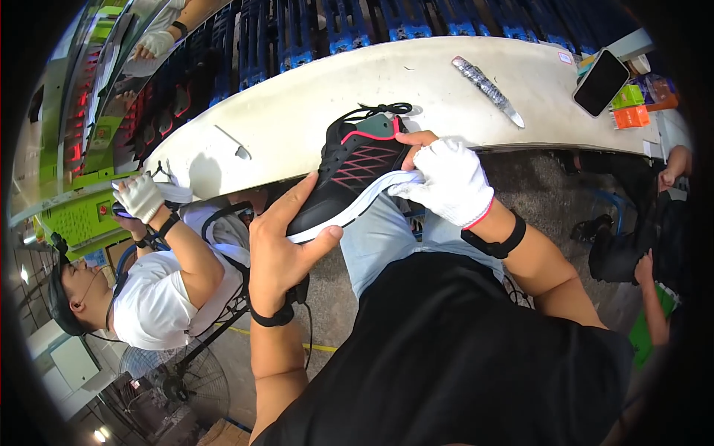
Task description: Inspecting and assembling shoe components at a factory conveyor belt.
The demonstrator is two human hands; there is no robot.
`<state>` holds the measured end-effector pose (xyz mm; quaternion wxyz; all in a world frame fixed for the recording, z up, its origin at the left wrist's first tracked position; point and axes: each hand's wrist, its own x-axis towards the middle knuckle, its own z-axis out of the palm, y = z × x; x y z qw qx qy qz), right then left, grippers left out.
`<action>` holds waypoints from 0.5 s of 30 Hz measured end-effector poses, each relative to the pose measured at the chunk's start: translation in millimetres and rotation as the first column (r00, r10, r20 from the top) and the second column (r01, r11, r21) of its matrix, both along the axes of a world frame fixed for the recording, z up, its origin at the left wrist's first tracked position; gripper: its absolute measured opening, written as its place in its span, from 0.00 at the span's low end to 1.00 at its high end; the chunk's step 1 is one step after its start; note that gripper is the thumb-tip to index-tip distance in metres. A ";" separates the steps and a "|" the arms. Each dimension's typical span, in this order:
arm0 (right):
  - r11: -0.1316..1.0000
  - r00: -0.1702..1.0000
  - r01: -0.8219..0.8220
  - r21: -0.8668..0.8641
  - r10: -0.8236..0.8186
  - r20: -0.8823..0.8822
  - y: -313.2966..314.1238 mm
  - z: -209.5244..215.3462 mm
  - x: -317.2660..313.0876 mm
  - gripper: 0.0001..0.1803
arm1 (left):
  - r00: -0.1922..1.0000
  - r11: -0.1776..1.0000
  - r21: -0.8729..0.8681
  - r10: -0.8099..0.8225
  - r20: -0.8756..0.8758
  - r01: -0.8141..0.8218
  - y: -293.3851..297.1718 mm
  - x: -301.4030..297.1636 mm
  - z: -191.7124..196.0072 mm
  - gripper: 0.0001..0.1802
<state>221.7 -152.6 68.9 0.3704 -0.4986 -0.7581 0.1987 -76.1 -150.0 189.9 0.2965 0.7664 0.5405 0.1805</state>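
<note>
Sneaker point(353, 175), black with pink criss-cross lines and a white midsole, is held in both hands at the near edge of the desk point(290, 104), toe toward the lower left. Left hand point(286, 230), bare, is closed around the toe end, thumb against the sole edge. Right hand point(448, 181), in a white glove with exposed fingertips, grips the heel end at collar and midsole. A tool with a wrapped grey handle point(483, 85) lies on the desk, apart from the sneaker; a smartphone point(601, 83) is farther right, beside an orange package point(631, 117).
</note>
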 end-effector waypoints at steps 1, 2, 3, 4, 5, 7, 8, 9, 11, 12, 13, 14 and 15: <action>0.999 0.999 -0.009 0.032 0.008 0.031 -0.7 -0.1 -3.0 0.19 | 0.999 0.993 -0.119 0.023 -0.027 -0.026 -1.0 -3.3 0.3 0.49; 0.998 0.998 -0.018 0.064 0.014 0.062 -0.9 0.2 -6.3 0.18 | 0.999 0.992 -0.120 0.027 -0.028 -0.030 -0.3 -4.3 -1.7 0.49; 0.998 0.998 -0.029 0.062 0.025 0.062 -0.4 1.5 -10.1 0.18 | 0.993 0.985 -0.168 0.032 -0.110 -0.050 1.1 -4.6 -6.3 0.55; 0.994 0.993 -0.042 0.103 0.030 0.117 0.4 3.5 -14.6 0.18 | 0.981 0.974 -0.214 0.033 -0.191 -0.074 3.2 -4.5 -11.3 0.61; 0.988 0.985 -0.057 0.142 0.032 0.172 0.9 5.1 -19.3 0.19 | 0.980 0.973 -0.216 0.042 -0.192 -0.084 5.8 0.2 -17.5 0.61; 0.982 0.982 -0.067 0.176 0.034 0.184 2.4 7.8 -29.2 0.17 | 0.921 0.972 -0.210 0.018 -0.390 -0.108 12.8 17.6 -34.1 0.67; 0.981 0.971 -0.063 0.183 0.018 0.239 2.6 9.1 -34.8 0.15 | 0.914 0.986 -0.113 0.064 -0.401 -0.119 12.5 19.7 -49.0 0.64; 0.981 0.956 -0.055 0.188 -0.003 0.294 2.4 9.7 -39.8 0.14 | 0.914 0.986 -0.116 0.065 -0.401 -0.120 16.0 19.8 -58.4 0.64; 0.979 0.949 -0.065 0.195 0.000 0.316 1.0 8.1 -49.0 0.11 | 0.899 0.961 -0.119 0.183 -0.398 -0.248 16.8 19.1 -72.9 0.61; 0.975 0.949 -0.052 0.215 -0.019 0.315 0.9 8.3 -51.9 0.11 | 0.909 0.972 -0.050 0.197 -0.368 -0.231 13.0 19.0 -78.3 0.59; 0.971 0.948 -0.041 0.236 -0.037 0.316 0.4 7.7 -52.5 0.10 | 0.910 0.971 -0.047 0.202 -0.362 -0.234 11.4 18.1 -81.8 0.59; 0.979 0.948 -0.041 0.201 -0.025 0.316 -0.6 4.7 -51.0 0.19 | 0.902 0.972 -0.040 0.200 -0.382 -0.233 10.4 18.1 -84.5 0.59; 0.976 0.944 -0.052 0.209 -0.020 0.329 -0.2 6.2 -46.6 0.19 | 0.895 0.972 -0.032 0.203 -0.396 -0.235 9.3 19.9 -84.5 0.59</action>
